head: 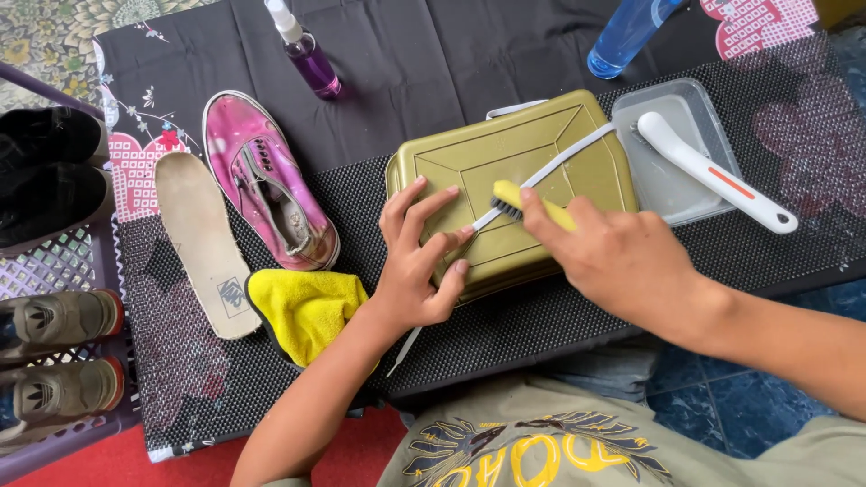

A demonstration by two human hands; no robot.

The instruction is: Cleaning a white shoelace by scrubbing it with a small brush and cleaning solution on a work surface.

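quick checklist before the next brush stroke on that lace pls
1. White shoelace lies flat across the olive-green upturned plastic basin: ok.
2. Left hand pins the lace against the basin: ok.
3. Right hand grips the yellow-handled brush, bristles on the lace: ok.
4. Brush wet or soapy: cannot tell.
5. Clear plastic tray, with a white long-handled brush lying in it, close beside the basin: ok.
6. Yellow microfibre cloth close to the left hand: ok.
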